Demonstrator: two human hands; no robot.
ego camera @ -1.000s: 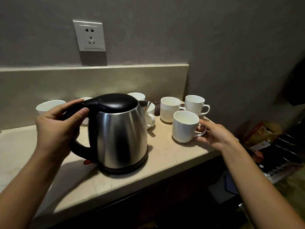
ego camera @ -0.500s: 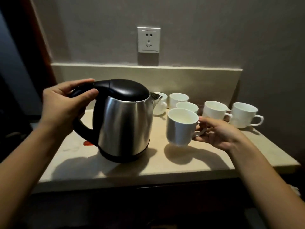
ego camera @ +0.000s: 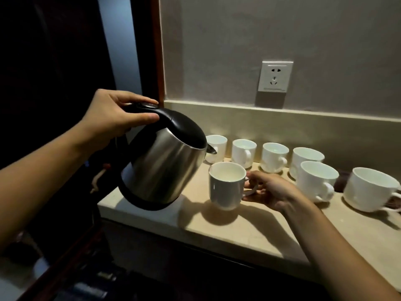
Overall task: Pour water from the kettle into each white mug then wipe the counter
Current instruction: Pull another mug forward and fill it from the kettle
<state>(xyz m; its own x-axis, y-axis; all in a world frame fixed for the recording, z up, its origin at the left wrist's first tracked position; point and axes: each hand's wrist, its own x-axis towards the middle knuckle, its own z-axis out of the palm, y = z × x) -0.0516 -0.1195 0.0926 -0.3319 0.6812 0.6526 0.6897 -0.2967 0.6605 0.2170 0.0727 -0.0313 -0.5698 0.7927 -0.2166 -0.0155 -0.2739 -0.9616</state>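
Observation:
My left hand [ego camera: 112, 118] grips the black handle of the steel kettle [ego camera: 165, 168], which is lifted off the counter and tilted with its spout [ego camera: 211, 150] toward the right. My right hand [ego camera: 273, 191] holds a white mug [ego camera: 225, 185] by its handle, raised just above the counter [ego camera: 249, 231] and right below the spout. No stream of water is visible. Several other white mugs stand in a row behind, among them one [ego camera: 244, 152] at the back and a wide one [ego camera: 371, 189] at the far right.
A wall socket [ego camera: 275, 76] sits above the counter's backsplash [ego camera: 303, 124]. A wooden door frame [ego camera: 156, 51] borders the counter on the left, with a dark space beyond. The counter's front edge [ego camera: 195, 232] drops to a dark cabinet.
The kettle has been lifted off the counter and tipped toward the mug. My right hand has carried the mug left, under the spout. The view has swung to the left.

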